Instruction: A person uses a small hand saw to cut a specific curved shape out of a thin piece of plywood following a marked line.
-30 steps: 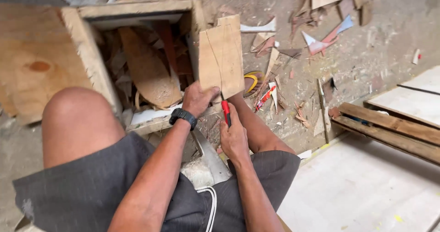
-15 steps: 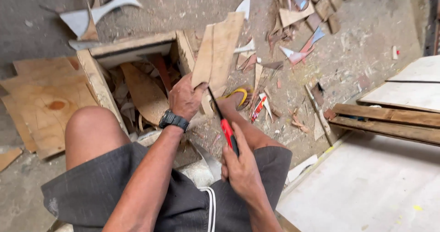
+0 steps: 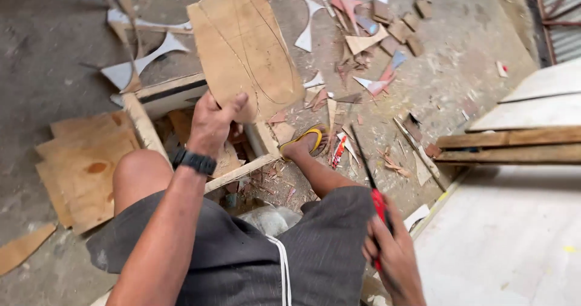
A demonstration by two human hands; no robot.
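Observation:
My left hand (image 3: 212,123) grips the lower edge of a thin plywood piece (image 3: 245,46) and holds it up tilted in front of me; curved pencil lines run across its face. My right hand (image 3: 393,254) is low at the right, beside my thigh, shut on a small saw with a red handle (image 3: 379,206) and a thin dark blade pointing up and away. The saw is well clear of the plywood. A black watch sits on my left wrist. My knees and grey shorts fill the lower middle.
An open wooden box (image 3: 151,109) with offcuts stands under the held piece. Plywood sheets (image 3: 85,161) lie at left. Wood scraps (image 3: 369,46) litter the concrete floor. Planks (image 3: 508,146) and a white board (image 3: 514,233) lie at right. My sandalled foot (image 3: 305,141) rests ahead.
My left hand has lifted the plywood piece up and away from the box. My right hand has drawn the saw off the piece, down and to the right.

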